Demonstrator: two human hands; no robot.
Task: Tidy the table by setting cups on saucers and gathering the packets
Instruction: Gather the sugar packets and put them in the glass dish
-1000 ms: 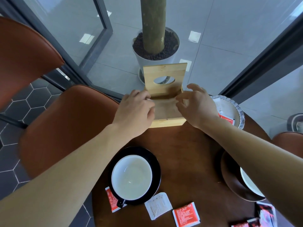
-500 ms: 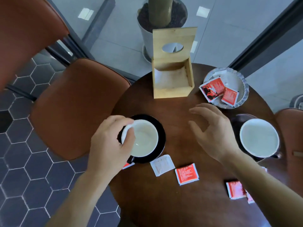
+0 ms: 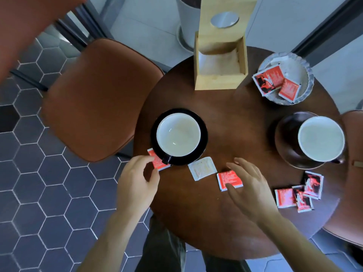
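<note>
A white cup [image 3: 178,134] stands on a black saucer [image 3: 204,134] at the table's left. A second white cup [image 3: 321,138] sits on a brown saucer [image 3: 284,138] at the right. A red packet [image 3: 158,163] lies partly under the black saucer. My left hand [image 3: 137,181] curves its forefinger and thumb at that packet's outer edge, the forefinger touching it. My right hand [image 3: 249,185] is spread over another red packet [image 3: 228,179], thumb resting on it. A white packet [image 3: 202,170] lies between the two hands. Several red packets [image 3: 298,195] lie in a cluster at the right edge.
A wooden napkin holder [image 3: 220,65] stands at the table's far side. Beside it, a scalloped dish [image 3: 308,75] holds two red packets [image 3: 269,79]. A brown chair [image 3: 94,99] is at the left, another chair [image 3: 353,173] at the right. The round table [image 3: 235,118] is dark wood.
Both hands left the napkin holder and came toward me. My left hand touched the left cup's rim, then dropped to the tucked packet. My right hand lowered onto a red packet.
</note>
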